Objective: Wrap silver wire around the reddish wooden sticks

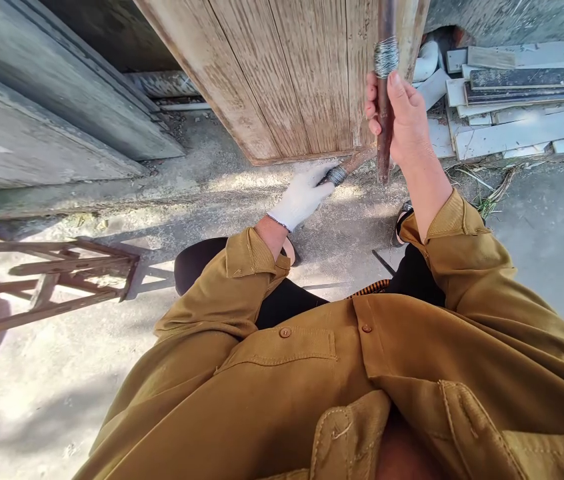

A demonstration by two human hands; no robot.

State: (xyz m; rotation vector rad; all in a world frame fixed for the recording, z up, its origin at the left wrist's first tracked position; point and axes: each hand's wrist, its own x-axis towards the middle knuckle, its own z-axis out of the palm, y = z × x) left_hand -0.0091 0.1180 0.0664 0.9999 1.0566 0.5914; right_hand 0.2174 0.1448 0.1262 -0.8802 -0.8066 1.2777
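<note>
My left hand [302, 199], in a white knit glove, is closed around the near end of a brown wooden stick [359, 160] with a wire binding [336, 175] on it. Bare, my right hand [409, 119] grips a dark brown round pole [385, 143] held upright in the view, its fingers curled behind and the thumb along the side. Just above that thumb, coils of thin silvery wire [387, 57] wrap the pole. The stick's far end passes close to the pole's lower part; whether they touch, I cannot tell.
A weathered plank panel [282, 73] stands directly in front. Stacked boards [527, 100] and a white pipe [427, 61] lie to the right. On the left are a wooden frame stand [57, 275] and a grey panel [47, 127]. Dry grass [499, 193] lies on the concrete ground.
</note>
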